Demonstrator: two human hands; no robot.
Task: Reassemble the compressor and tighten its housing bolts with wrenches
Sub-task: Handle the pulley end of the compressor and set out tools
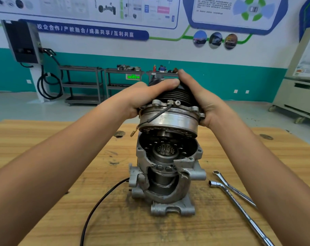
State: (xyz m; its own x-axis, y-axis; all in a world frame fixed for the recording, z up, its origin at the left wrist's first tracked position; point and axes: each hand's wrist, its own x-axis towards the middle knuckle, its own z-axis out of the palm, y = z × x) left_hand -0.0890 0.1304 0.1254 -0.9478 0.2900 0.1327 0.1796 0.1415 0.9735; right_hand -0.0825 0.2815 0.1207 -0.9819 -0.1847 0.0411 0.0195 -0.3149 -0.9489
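The cutaway compressor body (166, 176) stands upright on the wooden table (62, 192), its bore and needle bearing open at the top. Just above it hangs the front housing with the black ribbed pulley (170, 118), tilted a little toward me, a short shaft pointing down at the bore. My left hand (143, 98) grips its left side, thumb over the pulley. My right hand (202, 103) grips the right side. A small wire with a brass terminal (133, 134) dangles from the housing. Two wrenches (232, 192) lie on the table to the right.
A black cable (97, 205) curves over the table from the body's left side toward the front edge. Metal trolleys (83, 86) and a wall charger (22, 43) stand at the far wall; a grey cabinet on wheels (299, 96) is at the right.
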